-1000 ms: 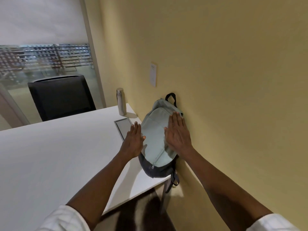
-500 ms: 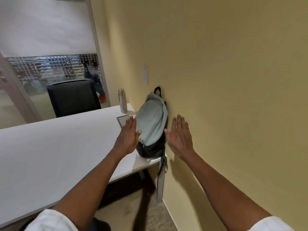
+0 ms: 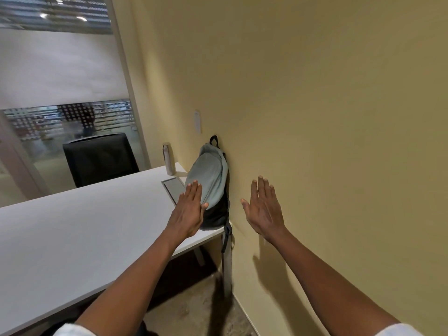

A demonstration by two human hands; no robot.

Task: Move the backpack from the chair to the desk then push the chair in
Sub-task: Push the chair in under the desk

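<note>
**Hands off the backpack, now standing on the desk**

A second ago both palms lay flat on the backpack (image 3: 208, 180); since then the hands have drawn back toward the person, and the right one has come clear of it altogether.

The left hand (image 3: 189, 212) is spread flat, fingers straight and together, holding nothing; it overlaps the near left side of the bag, though whether it touches cannot be told. The right hand (image 3: 264, 209) is likewise wide open and empty, held in the air to the right of the bag, in front of the yellow wall (image 3: 315, 117).

The backpack stands upright at the right end of the white desk (image 3: 72, 234), leaning on the wall. Its body is pale grey-green, its base dark, with a black loop on top and a strap hanging over the desk edge. Just beyond it stand a metal bottle (image 3: 169, 159) and a grey inset panel (image 3: 174, 187). A black chair (image 3: 101, 161) sits at the far side
</note>
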